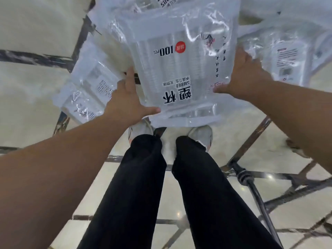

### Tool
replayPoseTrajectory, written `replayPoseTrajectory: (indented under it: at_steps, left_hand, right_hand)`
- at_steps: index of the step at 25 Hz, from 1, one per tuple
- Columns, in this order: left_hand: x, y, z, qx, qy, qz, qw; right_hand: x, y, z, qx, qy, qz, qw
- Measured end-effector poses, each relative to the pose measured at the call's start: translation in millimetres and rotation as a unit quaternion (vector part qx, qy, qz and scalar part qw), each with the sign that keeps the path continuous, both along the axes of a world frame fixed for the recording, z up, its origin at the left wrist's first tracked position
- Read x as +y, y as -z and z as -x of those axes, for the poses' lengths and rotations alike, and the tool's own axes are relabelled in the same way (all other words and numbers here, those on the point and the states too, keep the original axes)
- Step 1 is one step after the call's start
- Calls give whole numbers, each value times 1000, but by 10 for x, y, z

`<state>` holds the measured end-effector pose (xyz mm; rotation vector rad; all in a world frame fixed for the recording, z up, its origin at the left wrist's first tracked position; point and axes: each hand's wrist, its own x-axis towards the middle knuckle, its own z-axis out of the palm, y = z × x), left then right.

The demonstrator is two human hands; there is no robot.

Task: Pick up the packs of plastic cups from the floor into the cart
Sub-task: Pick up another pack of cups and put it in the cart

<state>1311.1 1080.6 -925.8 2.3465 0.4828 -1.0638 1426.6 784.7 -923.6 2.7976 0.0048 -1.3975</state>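
A clear pack of plastic cups (181,56), printed with black characters and a red dot, is held between both my hands above my feet. My left hand (125,103) grips its left edge with the thumb along the bottom. My right hand (242,74) presses on its right edge. More packs lie on the floor: one at the left (88,87), one at the right (287,53), and one behind at the top (143,4). The cart's dark metal frame (255,191) runs down the lower right.
The floor is cream tile (36,97) with dark veined strips. My black trouser legs (143,194) and grey shoes (201,135) stand directly below the held pack. Another foot or object (296,148) shows at the right, behind my forearm.
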Motion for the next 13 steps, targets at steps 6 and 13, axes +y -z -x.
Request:
replayPoseTrajectory:
  at_steps: [6, 13]
  left_hand:
    - [-303, 392, 0, -64, -178, 125, 974]
    - [-241, -389, 7, -96, -194, 76, 973]
  right_hand:
    - [-100, 277, 88, -23, 122, -108, 986]
    - [-3, -415, 298, -29, 142, -169, 975]
